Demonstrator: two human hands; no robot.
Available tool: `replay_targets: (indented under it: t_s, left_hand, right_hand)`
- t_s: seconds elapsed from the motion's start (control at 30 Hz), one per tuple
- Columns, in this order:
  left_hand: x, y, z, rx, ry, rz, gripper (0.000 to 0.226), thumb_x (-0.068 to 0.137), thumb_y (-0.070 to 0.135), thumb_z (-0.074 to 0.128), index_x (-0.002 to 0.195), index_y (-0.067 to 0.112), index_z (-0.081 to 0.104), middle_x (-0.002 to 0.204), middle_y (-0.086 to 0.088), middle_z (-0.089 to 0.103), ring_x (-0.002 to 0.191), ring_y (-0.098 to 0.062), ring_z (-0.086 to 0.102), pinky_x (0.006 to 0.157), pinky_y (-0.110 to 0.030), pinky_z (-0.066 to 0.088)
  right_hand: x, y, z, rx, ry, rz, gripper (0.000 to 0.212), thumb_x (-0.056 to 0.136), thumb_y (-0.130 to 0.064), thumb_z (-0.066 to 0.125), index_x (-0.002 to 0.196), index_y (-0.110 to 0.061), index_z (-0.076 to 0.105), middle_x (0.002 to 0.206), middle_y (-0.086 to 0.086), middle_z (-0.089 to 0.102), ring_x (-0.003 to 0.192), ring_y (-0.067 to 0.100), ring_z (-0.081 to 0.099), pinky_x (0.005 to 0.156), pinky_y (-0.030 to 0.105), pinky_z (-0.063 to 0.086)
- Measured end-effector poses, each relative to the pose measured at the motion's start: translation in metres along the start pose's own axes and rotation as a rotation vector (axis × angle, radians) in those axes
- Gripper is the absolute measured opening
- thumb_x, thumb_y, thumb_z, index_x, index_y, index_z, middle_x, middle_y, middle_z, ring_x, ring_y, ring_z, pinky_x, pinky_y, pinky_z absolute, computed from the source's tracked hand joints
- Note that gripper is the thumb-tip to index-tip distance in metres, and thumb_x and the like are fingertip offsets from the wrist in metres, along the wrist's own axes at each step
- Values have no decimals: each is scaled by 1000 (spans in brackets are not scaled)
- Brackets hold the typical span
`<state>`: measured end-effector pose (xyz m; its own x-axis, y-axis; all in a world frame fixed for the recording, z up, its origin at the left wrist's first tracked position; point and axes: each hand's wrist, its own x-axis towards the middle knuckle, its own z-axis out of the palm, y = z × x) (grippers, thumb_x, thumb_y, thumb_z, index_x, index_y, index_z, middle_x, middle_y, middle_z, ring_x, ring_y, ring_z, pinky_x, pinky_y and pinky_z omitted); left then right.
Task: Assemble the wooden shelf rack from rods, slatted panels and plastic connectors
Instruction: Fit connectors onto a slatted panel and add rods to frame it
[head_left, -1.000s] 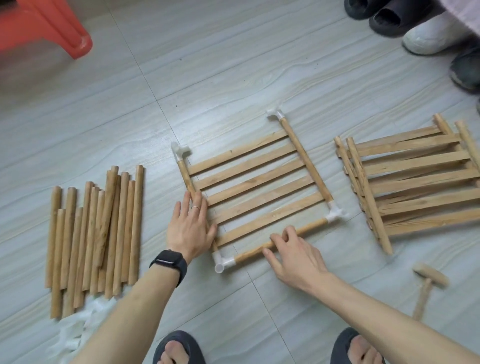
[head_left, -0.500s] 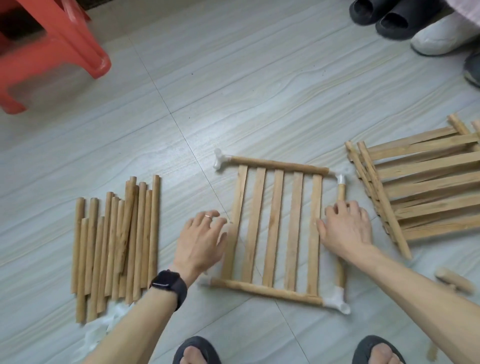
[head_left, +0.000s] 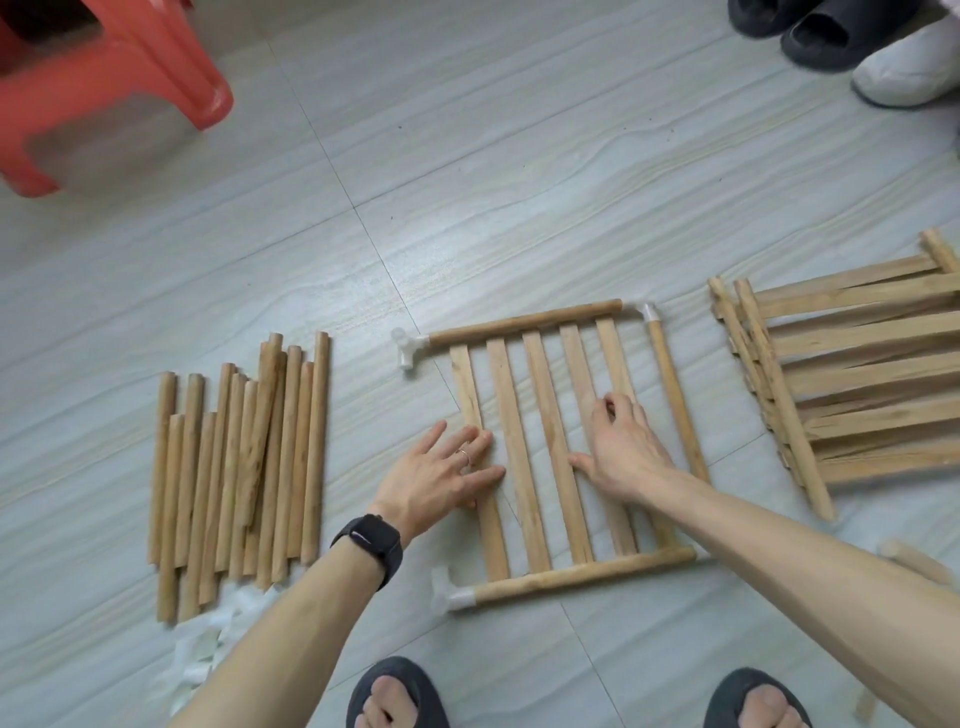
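Tiled floor (head_left: 519, 182): stiff, light slatted panel (head_left: 548, 410) was pinned by flat left hand (head_left: 441, 478), slat hooked by curled right hand (head_left: 623, 447); probably best grabbed by side rod (head_left: 678, 405).

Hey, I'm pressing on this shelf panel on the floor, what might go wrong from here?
1. The slatted panel has no rod on its left side: the top-left connector and bottom-left connector stand unlinked, so shifting it may twist joints loose.
2. Your left hand and right hand bear on the slats mid-span; hard pressure could flex them.
3. The loose rods beside your left arm could roll if bumped.
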<state>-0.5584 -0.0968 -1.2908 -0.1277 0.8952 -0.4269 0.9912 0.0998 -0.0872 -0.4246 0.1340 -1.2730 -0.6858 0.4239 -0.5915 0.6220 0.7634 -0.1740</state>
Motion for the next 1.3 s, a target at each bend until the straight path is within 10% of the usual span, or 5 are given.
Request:
replay_targets:
  t_s: [0.1,0.33,0.53,0.77,1.3]
  left_hand:
    - [7,-4,-11,205,98,98,36,78,40,82,111,32,74,115,-2,73,113,-26,66,99,-39,52]
    - [39,41,-27,26,185,-68,39,61,59,86,86,33,70,85,9,69,67,-14,62,63,-26,48]
    - [43,22,-26,-192,174,-219,43,97,36,60,135,22,47,147,-7,46,129,-26,45,102,-39,39]
    - [-16,-43,-18,-349,-59,-433,64,93,67,39,151,40,32,169,-1,10,153,-25,11,123,-50,13]
    - [-14,1,5,-510,96,-611,45,108,33,36,152,36,40,149,9,52,127,-23,50,86,-35,43]
  right_hand:
    - [12,-13,-12,-25,-6,-77,84,99,-41,58,159,-5,11,166,15,5,153,33,11,124,40,18]
    - [-32,-31,28,-58,114,-275,49,93,-47,54,133,-21,46,135,3,43,128,26,43,98,40,45]
    - [-52,14,54,-292,-34,-326,39,93,-15,60,127,-20,42,126,0,44,117,24,50,84,36,48]
    - [-26,21,39,-286,-11,-398,97,74,15,53,154,-22,12,135,4,35,126,27,39,77,35,43]
    - [-8,37,13,-422,97,-228,29,102,-15,40,128,-28,41,121,2,42,100,28,44,61,36,38]
